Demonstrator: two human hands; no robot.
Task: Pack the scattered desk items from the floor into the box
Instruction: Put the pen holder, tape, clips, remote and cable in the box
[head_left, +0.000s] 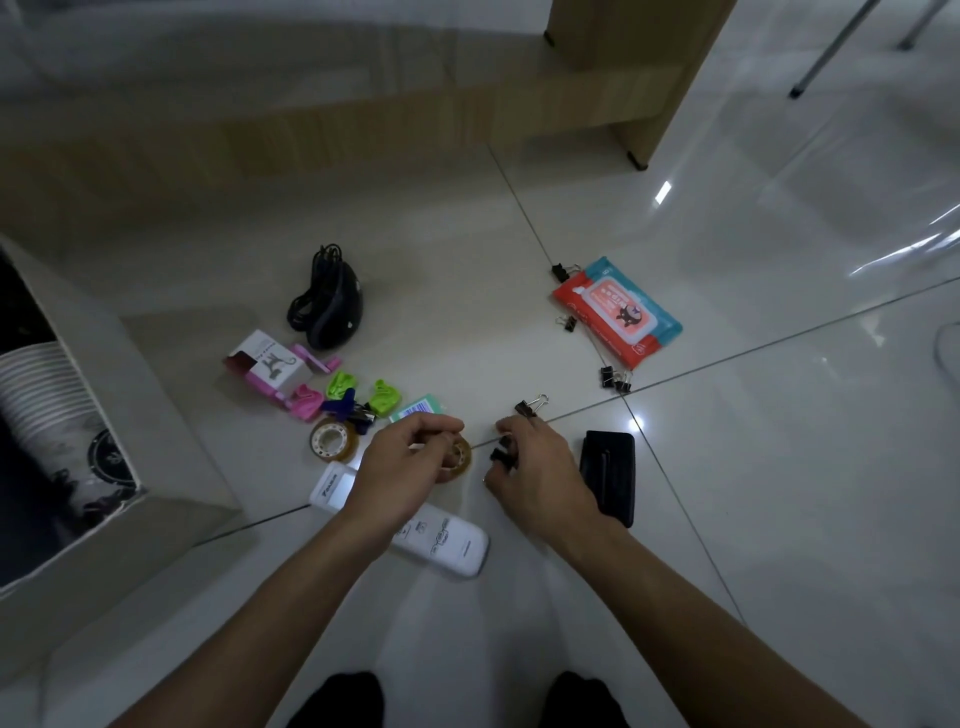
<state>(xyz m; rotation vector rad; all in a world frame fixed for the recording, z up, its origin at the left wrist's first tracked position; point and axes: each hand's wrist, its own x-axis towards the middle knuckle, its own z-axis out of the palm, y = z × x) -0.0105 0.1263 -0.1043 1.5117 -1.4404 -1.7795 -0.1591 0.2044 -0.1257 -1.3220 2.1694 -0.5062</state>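
Observation:
My left hand (402, 460) hovers over a brown tape roll (460, 457), fingers pinched together just above it; whether it grips the roll I cannot tell. My right hand (535, 470) is curled around small black binder clips (501, 452). One more black binder clip (530, 407) lies just beyond its fingers. A white remote control (447, 543) lies under my left forearm. A second tape roll (334, 440) sits to the left. The open cardboard box (119, 364) stands at the left edge and holds a stack of paper cups (47, 395).
A black mouse with its cable (332, 306), a pink-and-white carton (267, 366), several coloured clips (358, 400), a black wallet (608, 475), a wet-wipes pack (618, 312) and more binder clips (615, 379) lie on the tiled floor. A wooden desk leg (639, 78) stands beyond.

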